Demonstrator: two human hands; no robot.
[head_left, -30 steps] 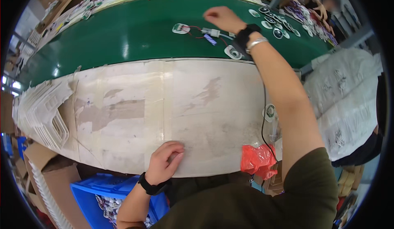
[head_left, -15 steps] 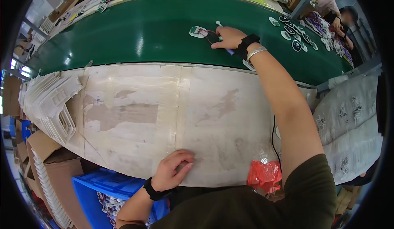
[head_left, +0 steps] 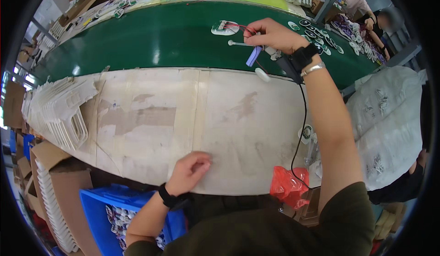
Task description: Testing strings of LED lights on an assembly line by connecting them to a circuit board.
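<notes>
My right hand (head_left: 270,35) reaches over the green conveyor belt, its fingers pinched on thin red wires (head_left: 243,27). The wires run to a white oval piece with a green circuit board (head_left: 224,27) lying on the belt. Below the fingers hangs a purple cylinder (head_left: 253,56), like a wrapped battery cell. A thin white rod with a rounded end (head_left: 238,44) sticks out to the left, and a small white oval part (head_left: 262,75) dangles at the belt's near edge. Loosely curled, my left hand (head_left: 189,171) rests at the worktable's front edge with nothing visible in it.
Stacked white plastic frames (head_left: 64,111) stand on the worktable (head_left: 220,132) at left. A blue bin (head_left: 94,219) of small parts sits below. At right are a red plastic bag (head_left: 288,185) and wrapped bundles (head_left: 385,132). More oval pieces (head_left: 321,36) ride the belt near other people.
My right hand has lifted and moved right, raising the wired parts from the belt. A black cord now shows hanging from its wrist. My left hand has curled more.
</notes>
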